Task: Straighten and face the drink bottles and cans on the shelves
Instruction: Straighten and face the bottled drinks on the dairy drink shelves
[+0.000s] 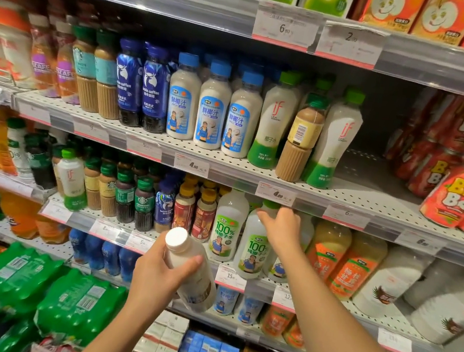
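mid shelf [227, 161]: coconut-milk btls [211, 112] L of "if" btls [273, 121]
held btl [189, 272]: in L hand [161, 277], before lower shelf [325, 306]
R hand [283, 228]: on 100% coconut-water btl [254, 251]

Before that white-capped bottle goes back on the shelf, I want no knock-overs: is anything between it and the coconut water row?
Nothing stands between. The left hand grips the white-capped bottle in open air before the shelf edge. The right hand rests on a coconut water bottle in that row, whose front spots look filled.
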Demonstrator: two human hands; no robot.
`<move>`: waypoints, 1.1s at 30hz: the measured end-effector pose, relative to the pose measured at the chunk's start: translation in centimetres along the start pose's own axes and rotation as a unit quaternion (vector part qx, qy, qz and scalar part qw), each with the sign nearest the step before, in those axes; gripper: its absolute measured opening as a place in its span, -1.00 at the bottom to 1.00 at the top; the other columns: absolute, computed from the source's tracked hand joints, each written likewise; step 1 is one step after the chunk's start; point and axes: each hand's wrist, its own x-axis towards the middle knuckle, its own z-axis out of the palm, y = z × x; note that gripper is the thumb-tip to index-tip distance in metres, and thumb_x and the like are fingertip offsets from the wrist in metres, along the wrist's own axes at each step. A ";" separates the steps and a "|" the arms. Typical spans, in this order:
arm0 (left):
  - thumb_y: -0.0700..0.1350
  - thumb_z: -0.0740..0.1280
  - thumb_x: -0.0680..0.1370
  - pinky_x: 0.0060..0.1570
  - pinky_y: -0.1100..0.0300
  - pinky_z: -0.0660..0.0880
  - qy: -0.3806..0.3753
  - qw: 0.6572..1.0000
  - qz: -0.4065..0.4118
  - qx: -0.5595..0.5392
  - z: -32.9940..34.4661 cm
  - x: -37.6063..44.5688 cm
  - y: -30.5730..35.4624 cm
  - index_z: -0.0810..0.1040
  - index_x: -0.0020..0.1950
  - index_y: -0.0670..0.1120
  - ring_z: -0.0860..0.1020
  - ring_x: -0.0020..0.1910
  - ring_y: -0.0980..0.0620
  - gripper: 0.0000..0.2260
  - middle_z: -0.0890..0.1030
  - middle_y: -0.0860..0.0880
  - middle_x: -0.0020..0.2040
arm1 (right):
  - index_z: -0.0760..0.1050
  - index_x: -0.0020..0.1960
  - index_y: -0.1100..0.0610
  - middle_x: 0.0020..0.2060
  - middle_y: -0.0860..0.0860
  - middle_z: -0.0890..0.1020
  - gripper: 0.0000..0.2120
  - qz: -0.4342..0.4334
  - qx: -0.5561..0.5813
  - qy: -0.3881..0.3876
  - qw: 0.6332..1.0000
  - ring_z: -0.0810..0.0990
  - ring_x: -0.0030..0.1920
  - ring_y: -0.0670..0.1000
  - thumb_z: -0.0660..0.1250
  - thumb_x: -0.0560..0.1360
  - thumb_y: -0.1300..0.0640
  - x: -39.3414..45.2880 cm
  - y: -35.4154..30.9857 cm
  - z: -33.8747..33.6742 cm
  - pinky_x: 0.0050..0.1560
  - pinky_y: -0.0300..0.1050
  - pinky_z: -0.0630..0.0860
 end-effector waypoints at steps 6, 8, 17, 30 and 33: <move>-0.01 0.57 0.43 -0.13 0.28 0.46 -0.003 1.000 0.000 0.006 0.9 0.4 0.7 0.51 0.07 0.28 0.57 0.01 0.25 -0.65 0.64 0.20 0.00 | 0.32 0.42 0.14 0.26 0.17 0.53 -0.49 -0.051 -0.007 0.072 0.996 0.53 0.25 0.21 0.43 0.56 0.07 -3.6 2.6 0.3 0.14 0.02 0.49; -0.02 0.57 0.43 -0.12 0.25 0.47 -0.005 1.000 -0.002 0.003 1.1 0.6 0.7 0.51 0.06 0.27 0.57 0.01 0.24 -0.66 0.64 0.19 0.00 | 0.36 0.37 0.02 0.20 0.04 0.59 -0.54 -0.046 -0.018 0.118 0.992 0.60 0.13 0.09 0.45 0.54 0.02 -4.8 4.4 1.0 0.01 -0.03 0.56; 0.00 0.57 0.43 -0.11 0.17 0.50 -0.011 1.000 0.000 0.019 1.2 1.3 0.4 0.54 0.08 0.22 0.58 0.00 0.22 -0.68 0.65 0.18 0.00 | 0.49 -0.07 0.09 -0.20 -0.02 0.55 -0.59 0.084 -0.183 -0.020 0.979 0.54 -0.18 0.07 0.41 0.51 -0.27 -4.4 5.5 4.5 -0.25 -0.10 0.48; 0.03 0.59 0.41 -0.04 0.14 0.52 0.000 1.000 -0.012 0.017 0.1 1.0 -0.5 0.53 0.10 0.30 0.54 0.00 0.39 -0.63 0.60 0.42 -0.02 | 0.41 -0.21 0.12 -0.17 0.07 0.60 -0.63 0.096 -0.186 -0.018 0.978 0.52 -0.18 0.11 0.37 0.59 -0.12 -2.1 4.7 5.9 -0.26 -0.09 0.41; 0.04 0.58 0.41 -0.05 0.16 0.52 0.001 1.000 -0.010 0.012 0.0 0.9 -0.5 0.53 0.11 0.30 0.54 0.00 0.39 -0.63 0.61 0.40 -0.01 | 0.46 -0.14 0.10 -0.21 0.03 0.58 -0.65 0.084 -0.160 0.025 0.983 0.53 -0.24 0.07 0.35 0.57 -0.18 -3.8 4.9 6.6 -0.38 -0.13 0.39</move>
